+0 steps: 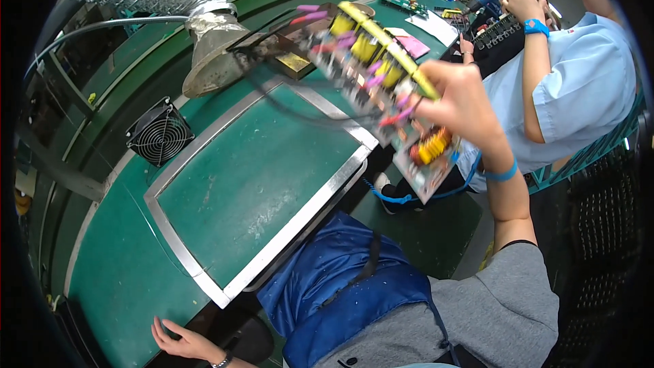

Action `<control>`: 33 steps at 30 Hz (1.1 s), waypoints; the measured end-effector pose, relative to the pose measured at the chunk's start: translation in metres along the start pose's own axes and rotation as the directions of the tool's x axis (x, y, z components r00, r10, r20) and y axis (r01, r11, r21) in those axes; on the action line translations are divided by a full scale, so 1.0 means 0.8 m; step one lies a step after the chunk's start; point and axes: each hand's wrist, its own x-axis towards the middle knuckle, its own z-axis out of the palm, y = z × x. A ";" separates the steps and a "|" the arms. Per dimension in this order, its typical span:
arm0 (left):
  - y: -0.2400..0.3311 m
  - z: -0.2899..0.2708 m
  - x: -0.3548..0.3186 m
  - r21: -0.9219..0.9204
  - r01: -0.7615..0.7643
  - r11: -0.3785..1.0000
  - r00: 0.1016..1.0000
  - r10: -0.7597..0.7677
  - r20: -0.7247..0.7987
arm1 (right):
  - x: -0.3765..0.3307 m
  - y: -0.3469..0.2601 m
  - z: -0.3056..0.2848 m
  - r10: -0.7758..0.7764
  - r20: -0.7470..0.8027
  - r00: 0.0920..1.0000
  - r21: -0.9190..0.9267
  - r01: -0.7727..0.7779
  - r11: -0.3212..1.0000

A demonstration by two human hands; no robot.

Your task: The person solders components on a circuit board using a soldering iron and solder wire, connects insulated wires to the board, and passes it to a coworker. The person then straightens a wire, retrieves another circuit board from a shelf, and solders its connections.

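Circuit board [368,83]: seems stiff but fragile | safest held by edges | right fingers [437,76] clamped on it | left fingers [161,334] apart

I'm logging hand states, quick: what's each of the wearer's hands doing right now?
Left hand: open, nothing visible in its grip.
Right hand: closed, holding a circuit board by its edge.

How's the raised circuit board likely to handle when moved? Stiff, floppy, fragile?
The board is probably stiff: held up at one side, it shows no obvious sag, though blurred. Its black wires look floppy, curving loosely, so may swing or snag. Likely fragile if knocked: parts like the coil stand exposed.
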 end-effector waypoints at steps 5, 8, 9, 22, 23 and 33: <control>-0.054 0.024 -0.037 0.239 0.133 0.962 0.955 -0.060 -0.292 | 0.084 0.100 -0.007 0.090 -0.135 0.987 -0.132 -0.108 0.985; -0.026 0.009 -0.045 -0.071 0.347 0.935 0.929 -0.353 -0.114 | 0.126 0.156 -0.002 0.009 -0.213 0.977 -0.256 -0.065 0.964; -0.017 0.011 -0.041 -0.086 0.407 0.909 0.900 -0.416 -0.135 | 0.137 0.172 -0.006 0.073 -0.202 0.977 -0.301 -0.133 0.944; -0.167 0.068 -0.075 -0.495 0.508 0.705 0.837 -0.539 0.091 | 0.265 0.424 0.061 0.363 -0.256 0.896 -0.390 -0.439 0.809; -0.112 0.053 -0.059 -0.544 0.678 0.495 0.687 -0.691 0.227 | 0.265 0.442 0.065 0.366 -0.256 0.895 -0.391 -0.442 0.808; -0.066 0.048 -0.029 -0.600 0.757 0.258 0.450 -0.872 0.192 | 0.223 0.560 0.123 0.441 -0.171 0.881 -0.405 -0.471 0.784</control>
